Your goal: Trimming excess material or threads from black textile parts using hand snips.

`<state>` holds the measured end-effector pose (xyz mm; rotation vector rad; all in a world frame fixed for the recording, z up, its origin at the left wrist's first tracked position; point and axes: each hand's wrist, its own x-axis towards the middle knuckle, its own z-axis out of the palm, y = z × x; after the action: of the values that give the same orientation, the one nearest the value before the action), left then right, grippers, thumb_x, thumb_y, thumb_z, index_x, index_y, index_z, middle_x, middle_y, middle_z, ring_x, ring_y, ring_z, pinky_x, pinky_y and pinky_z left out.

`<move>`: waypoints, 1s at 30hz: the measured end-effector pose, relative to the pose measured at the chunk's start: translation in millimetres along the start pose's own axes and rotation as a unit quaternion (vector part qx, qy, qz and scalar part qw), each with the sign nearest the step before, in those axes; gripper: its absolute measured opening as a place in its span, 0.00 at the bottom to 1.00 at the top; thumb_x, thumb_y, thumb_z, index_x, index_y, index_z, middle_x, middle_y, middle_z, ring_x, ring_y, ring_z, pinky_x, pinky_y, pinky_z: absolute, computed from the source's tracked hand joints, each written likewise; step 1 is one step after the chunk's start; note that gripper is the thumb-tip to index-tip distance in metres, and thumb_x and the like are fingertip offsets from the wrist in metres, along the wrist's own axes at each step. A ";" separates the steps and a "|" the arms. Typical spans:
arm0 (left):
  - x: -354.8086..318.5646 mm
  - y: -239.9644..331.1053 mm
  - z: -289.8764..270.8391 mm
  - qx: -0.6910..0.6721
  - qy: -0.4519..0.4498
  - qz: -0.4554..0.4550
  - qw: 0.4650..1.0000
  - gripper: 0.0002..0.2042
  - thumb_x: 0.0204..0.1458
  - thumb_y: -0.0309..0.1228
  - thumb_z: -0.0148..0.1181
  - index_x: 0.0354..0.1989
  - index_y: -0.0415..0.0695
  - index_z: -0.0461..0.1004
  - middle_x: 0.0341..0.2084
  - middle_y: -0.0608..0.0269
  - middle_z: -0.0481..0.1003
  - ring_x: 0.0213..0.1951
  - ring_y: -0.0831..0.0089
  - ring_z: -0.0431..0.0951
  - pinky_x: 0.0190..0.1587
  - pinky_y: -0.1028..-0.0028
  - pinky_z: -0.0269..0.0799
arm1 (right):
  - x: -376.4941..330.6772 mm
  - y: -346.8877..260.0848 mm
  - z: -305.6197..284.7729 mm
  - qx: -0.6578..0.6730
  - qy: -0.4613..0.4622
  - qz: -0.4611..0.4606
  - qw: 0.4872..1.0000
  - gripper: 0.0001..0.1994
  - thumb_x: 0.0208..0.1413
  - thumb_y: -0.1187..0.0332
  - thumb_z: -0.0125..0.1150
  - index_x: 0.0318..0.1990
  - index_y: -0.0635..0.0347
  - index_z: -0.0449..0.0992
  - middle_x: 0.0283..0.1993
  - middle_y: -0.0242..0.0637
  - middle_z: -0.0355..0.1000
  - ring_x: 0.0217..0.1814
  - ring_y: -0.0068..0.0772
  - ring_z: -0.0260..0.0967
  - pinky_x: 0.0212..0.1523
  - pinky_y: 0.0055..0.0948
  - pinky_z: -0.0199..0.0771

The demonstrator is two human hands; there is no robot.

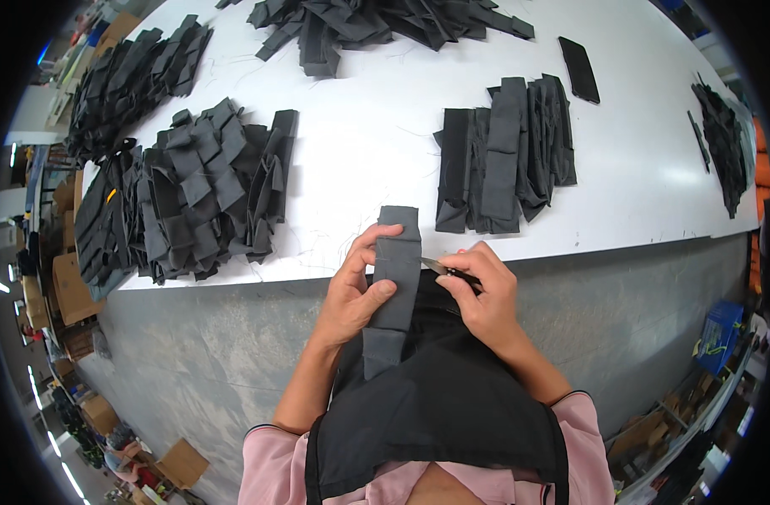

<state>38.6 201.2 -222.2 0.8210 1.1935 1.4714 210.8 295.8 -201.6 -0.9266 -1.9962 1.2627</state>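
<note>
Brown cardboard boxes (183, 463) stand on the floor off the table's left side, and a blue plastic box (720, 338) stands off its right side; what they contain is too small to tell.

A dark grey, flat, folded fabric strip (391, 299) is held across the near edge of the white, smooth-topped table (360, 126), its upper end over the tabletop and its lower end over the person's black cloth apron (444, 396). Its long axis runs away from the person, the upper end pointing toward the far edge and leaning slightly right.

The left hand (351, 295) is closed round the strip's left side, thumb and a fingertip on its front; the strip lies just right of the palm. The right hand (490, 290), right of the strip, is curled closed round small dark-handled metal snips (461, 276), their tip at the strip's right edge. Whether it touches the cloth I cannot tell.

Stacked dark grey fabric strips (507, 160) lie near the near edge, right of centre.
</note>
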 end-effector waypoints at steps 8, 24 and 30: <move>1.4 1.5 -1.7 0.054 -0.022 0.030 0.998 0.10 0.49 0.32 0.60 0.33 0.43 0.66 0.58 0.54 0.61 0.61 0.62 0.55 0.63 0.65 0.45 | 17.8 -12.0 0.2 -0.002 -0.048 -0.068 0.996 0.11 0.42 0.77 0.64 0.35 0.62 0.73 0.29 0.36 0.61 0.21 0.31 0.62 0.22 0.25 0.63; 18.4 -8.3 2.1 -0.024 0.099 -0.044 0.994 0.08 0.51 0.28 0.58 0.28 0.43 0.64 0.55 0.58 0.64 0.50 0.74 0.67 0.52 0.74 0.62 | 22.5 15.4 18.0 0.188 -0.036 0.123 0.974 0.07 0.45 0.81 0.59 0.34 0.65 0.73 0.31 0.32 0.59 0.27 0.19 0.61 0.27 0.17 0.62; 53.0 5.2 -0.8 -0.080 0.247 -0.155 0.953 0.09 0.55 0.32 0.55 0.25 0.42 0.66 0.47 0.64 0.71 0.36 0.82 0.70 0.38 0.81 0.67 | -2.4 -29.7 0.0 -0.033 -0.075 -0.105 0.991 0.20 0.34 0.76 0.67 0.41 0.58 0.74 0.29 0.33 0.62 0.26 0.26 0.64 0.25 0.25 0.66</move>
<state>23.5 252.3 -222.2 0.1370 1.4674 1.5254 205.1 284.8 -174.5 -0.6456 -2.1990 1.1840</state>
